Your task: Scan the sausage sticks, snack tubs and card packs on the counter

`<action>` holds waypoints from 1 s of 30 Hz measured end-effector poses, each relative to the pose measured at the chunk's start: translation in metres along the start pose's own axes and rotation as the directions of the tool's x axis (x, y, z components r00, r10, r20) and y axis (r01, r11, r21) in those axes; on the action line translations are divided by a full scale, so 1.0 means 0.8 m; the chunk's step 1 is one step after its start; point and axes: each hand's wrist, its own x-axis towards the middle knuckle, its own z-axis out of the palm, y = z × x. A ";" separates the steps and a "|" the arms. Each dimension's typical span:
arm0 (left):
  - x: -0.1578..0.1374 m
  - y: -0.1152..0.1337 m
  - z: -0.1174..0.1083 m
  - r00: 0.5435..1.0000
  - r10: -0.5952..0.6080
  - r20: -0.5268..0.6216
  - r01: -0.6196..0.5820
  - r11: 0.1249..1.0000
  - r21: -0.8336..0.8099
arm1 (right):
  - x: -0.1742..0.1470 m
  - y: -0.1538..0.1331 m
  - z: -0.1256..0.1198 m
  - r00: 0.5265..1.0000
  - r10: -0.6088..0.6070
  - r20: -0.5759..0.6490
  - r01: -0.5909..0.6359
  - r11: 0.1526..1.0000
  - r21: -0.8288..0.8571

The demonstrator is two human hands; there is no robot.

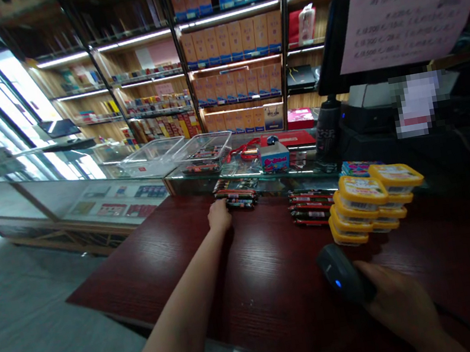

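My right hand is wrapped around the handle of a black barcode scanner with a lit blue light; its head points up and left over the table. With the left arm stretched forward, my left hand is closed at the left end of a stack of thin dark packets; its fingertips are partly hidden. A second stack of similar packets lies to the right. Beside that stand piled clear tubs with yellow lids, up and right of the scanner.
The dark red wooden table meets a glass counter behind. On the glass sit clear plastic bins and a small blue box. A monitor with a taped paper sign stands at right. Shelves of boxes line the back.
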 end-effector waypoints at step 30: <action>-0.118 0.078 0.008 0.965 0.243 -0.099 -0.262 0.876 -0.404 | 0.023 -0.047 -0.045 0.972 0.189 0.139 -0.232 0.856 0.461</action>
